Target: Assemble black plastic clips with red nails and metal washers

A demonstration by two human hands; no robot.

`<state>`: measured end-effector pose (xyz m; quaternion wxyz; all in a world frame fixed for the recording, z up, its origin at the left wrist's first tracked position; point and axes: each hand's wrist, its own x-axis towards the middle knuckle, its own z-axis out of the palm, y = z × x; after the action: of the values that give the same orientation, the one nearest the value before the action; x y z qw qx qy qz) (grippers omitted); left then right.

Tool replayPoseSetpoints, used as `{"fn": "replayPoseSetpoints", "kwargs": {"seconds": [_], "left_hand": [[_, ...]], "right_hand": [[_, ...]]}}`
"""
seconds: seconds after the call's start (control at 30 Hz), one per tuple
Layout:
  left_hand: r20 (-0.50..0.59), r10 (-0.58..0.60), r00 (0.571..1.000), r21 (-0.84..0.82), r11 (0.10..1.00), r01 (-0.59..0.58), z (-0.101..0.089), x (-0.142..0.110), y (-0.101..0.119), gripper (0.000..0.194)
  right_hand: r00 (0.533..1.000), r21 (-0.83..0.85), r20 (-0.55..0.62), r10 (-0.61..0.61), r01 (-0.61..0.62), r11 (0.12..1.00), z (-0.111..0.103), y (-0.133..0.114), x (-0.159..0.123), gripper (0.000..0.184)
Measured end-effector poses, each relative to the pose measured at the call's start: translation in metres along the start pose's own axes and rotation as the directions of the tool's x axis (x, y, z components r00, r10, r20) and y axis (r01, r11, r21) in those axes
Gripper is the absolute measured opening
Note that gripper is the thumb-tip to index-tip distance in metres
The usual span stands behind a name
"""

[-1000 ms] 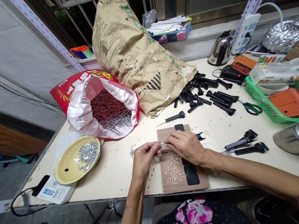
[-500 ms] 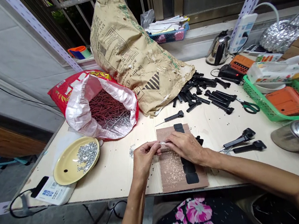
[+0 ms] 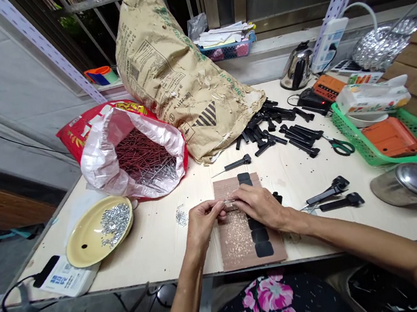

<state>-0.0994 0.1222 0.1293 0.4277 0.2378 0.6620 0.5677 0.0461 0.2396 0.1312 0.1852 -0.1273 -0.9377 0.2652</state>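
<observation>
Centre frame, the left hand (image 3: pixel 204 221) pinches a thin rod (image 3: pixel 228 201), the right hand (image 3: pixel 261 206) closed over its right end. Probably light, stiff; best held endwise.

Observed a thin silvery rod (image 3: pixel 228 201), roughly level left to right, over the brown board (image 3: pixel 232 259), both ends hidden by fingers (image 3: pixel 217 207).

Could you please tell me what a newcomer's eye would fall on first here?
Most likely the tall paper sack standing at the back, then the open red bag of thin rods left of it. In front, the left hand pinches a slim piece beside the right hand, above a brown board.
</observation>
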Motion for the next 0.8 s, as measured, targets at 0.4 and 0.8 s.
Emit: {"fn": "replayPoseSetpoints", "kwargs": {"seconds": [0.4, 0.8], "left_hand": [[0.062, 0.528, 0.847, 0.694, 0.587, -0.417, 0.018, 0.008, -0.03, 0.036], [0.218, 0.594, 0.775, 0.841, 0.289, -0.458, 0.026, 0.017, -0.054, 0.039]], "right_hand": [[0.997, -0.239, 0.009, -0.07, 0.07, 0.968, -0.017, 0.073, -0.007, 0.021], [0.888, -0.011, 0.258, -0.38, 0.396, 0.918, -0.028, 0.058, -0.023, 0.028]]}}
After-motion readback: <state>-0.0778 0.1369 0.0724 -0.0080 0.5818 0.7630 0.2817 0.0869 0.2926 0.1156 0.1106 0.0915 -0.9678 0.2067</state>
